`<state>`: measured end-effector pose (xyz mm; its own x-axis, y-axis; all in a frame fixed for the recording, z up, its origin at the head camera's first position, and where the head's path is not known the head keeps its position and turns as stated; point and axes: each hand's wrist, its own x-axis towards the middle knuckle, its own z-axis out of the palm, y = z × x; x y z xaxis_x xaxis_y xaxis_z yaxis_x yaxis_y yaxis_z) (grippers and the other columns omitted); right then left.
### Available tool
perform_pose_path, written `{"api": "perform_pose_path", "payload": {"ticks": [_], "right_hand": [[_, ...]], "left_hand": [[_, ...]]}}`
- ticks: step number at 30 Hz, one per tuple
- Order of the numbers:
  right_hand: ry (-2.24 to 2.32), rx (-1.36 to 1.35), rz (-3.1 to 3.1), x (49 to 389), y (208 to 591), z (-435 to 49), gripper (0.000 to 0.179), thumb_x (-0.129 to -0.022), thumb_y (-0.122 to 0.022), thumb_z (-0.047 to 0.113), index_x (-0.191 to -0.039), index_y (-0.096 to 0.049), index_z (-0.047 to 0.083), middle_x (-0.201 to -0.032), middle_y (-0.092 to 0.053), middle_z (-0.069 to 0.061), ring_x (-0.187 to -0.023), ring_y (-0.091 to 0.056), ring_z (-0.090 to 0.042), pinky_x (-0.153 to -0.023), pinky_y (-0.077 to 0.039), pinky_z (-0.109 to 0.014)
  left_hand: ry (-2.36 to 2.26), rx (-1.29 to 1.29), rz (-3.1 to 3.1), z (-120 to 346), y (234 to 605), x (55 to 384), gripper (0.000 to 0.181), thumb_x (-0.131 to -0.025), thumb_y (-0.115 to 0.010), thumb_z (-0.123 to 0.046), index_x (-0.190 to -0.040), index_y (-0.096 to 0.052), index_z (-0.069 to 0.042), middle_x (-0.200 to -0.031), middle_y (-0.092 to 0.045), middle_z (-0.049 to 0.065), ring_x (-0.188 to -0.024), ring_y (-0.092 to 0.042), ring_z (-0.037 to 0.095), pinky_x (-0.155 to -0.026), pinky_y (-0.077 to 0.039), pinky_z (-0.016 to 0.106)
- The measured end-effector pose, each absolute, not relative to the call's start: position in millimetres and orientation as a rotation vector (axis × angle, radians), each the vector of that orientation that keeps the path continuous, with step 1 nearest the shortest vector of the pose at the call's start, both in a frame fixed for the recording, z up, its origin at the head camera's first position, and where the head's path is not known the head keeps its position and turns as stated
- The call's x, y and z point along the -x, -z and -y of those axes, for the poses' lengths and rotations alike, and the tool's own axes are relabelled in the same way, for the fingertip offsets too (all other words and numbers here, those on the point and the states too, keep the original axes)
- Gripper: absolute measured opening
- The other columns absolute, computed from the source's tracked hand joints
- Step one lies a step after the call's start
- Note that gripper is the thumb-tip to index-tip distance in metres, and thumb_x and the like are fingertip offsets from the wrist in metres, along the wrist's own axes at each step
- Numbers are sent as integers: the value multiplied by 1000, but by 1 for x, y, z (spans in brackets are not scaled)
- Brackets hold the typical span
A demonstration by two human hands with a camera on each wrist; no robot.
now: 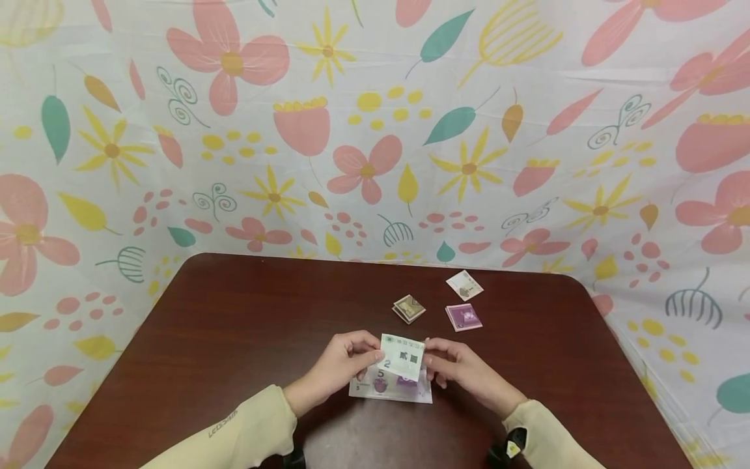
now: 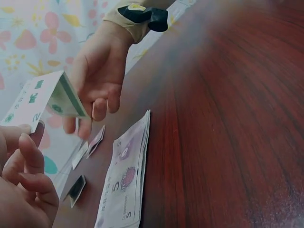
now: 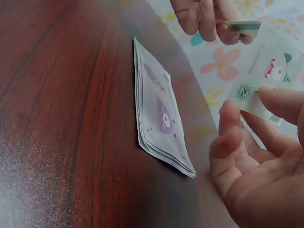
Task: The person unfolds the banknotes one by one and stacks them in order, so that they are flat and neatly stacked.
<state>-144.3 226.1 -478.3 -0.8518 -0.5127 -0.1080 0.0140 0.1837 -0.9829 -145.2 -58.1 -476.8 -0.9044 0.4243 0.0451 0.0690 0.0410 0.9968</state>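
Note:
A pale green play banknote (image 1: 403, 355) marked 2 is held up between both hands, folded over, with its darker green side showing inside the fold in the left wrist view. My left hand (image 1: 348, 359) pinches its left edge between thumb and fingers. At the opposite edge, my right hand (image 1: 465, 370) grips the note, thumb on the printed face in the right wrist view. Below it on the table lies a flat stack of purple-white banknotes (image 2: 122, 180) marked 5, several layers thick. The held note partly covers that stack in the head view.
Beyond the hands on the dark red-brown table (image 1: 246, 312) lie a folded brown banknote bundle (image 1: 409, 309), a folded purple one (image 1: 464, 317) and a pale folded one (image 1: 465, 285). A flower-patterned cloth (image 1: 363, 130) hangs behind the table and along its sides.

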Motion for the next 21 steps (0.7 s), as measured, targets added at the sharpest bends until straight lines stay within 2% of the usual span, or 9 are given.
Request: {"api": "perform_pose_path", "payload": {"ticks": [5, 8, 14, 18, 21], "right_hand": [[1736, 443, -2146, 141, 479, -226, 20, -104, -62, 12, -108, -59, -8, -79, -61, -11, -64, -54, -11, -57, -44, -22], [1738, 387, -2227, 140, 480, -228, 19, -103, -64, 11, -99, -59, -7, -72, -58, -5, -58, -49, -7, -54, -41, -21], [1782, 300, -2358, 139, 479, -229, 17, -98, -70, 4, -100, -59, -9, -68, -56, 2, -57, -48, -5, -51, -37, -19], [1804, 314, -2428, 138, 479, -227, 23, -94, -73, 1, -106, -56, -8, -76, -66, -1, -58, -50, -5, -53, -42, -21], [1805, 343, -2526, 135, 479, -224, 26, -91, -77, 0, -102, -53, -2, -74, -66, -2, -58, -49, -4, -54, -42, -21]], "left_hand": [[-1982, -442, -2098, 61, 478, 143, 10, -98, -70, -6, -101, -69, 4, -80, -67, 7, -55, -48, 7, -56, -44, 22], [-1999, -382, -2145, 64, 479, 143, 10, -97, -71, -5, -101, -69, 4, -82, -70, 5, -56, -49, 7, -56, -45, 23], [-2005, -279, -2225, 67, 482, 140, 9, -95, -72, -4, -100, -70, 3, -86, -73, 12, -63, -57, 11, -56, -48, 24], [-2004, -245, -2291, 66, 485, 138, 8, -94, -73, -4, -98, -72, 2, -83, -69, 5, -65, -56, 8, -57, -46, 21], [-1975, -243, -2347, 66, 486, 137, 7, -93, -75, -4, -96, -73, 1, -80, -66, 2, -66, -53, 6, -59, -44, 20]]}}
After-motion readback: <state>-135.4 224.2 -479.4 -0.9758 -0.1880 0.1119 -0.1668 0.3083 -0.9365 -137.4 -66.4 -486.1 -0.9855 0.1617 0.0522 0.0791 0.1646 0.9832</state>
